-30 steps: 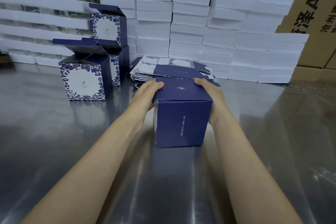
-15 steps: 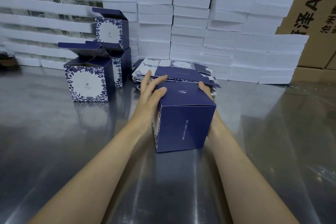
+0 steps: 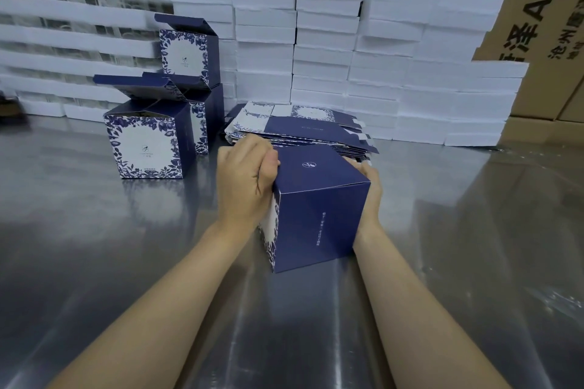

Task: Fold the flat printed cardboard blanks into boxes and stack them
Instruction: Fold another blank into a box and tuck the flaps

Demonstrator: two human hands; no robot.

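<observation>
Now the navy box [image 3: 319, 208] stands on the metal table [image 3: 126, 278] between both hands, with its closed top facing up and a small white logo on it. The left hand [image 3: 246, 181] lies against the left wall of the box; its fingers [image 3: 252, 151] are curled in tightly, almost like a fist, and the thumb tip touches the top left edge, so this hand grips the box at that edge. The right hand [image 3: 368, 196] is mostly hidden behind the right wall; its palm lies on this wall and the fingertips [image 3: 351, 161] bend around the far top corner, holding the box from that side. I cannot tell where the right thumb is. Just beyond the fingertips of both hands lies the pile of flat blanks [image 3: 300, 131], navy and white with a flower print. To the left of the left fingers, and apart from them, stands the front folded box [image 3: 147, 144] with its lid flaps open, and behind it the stack of two folded boxes [image 3: 192, 73], the upper one also open. Far beyond all fingers, white slabs [image 3: 347, 57] are piled in rows, with brown cartons [image 3: 531, 9] behind them.
</observation>
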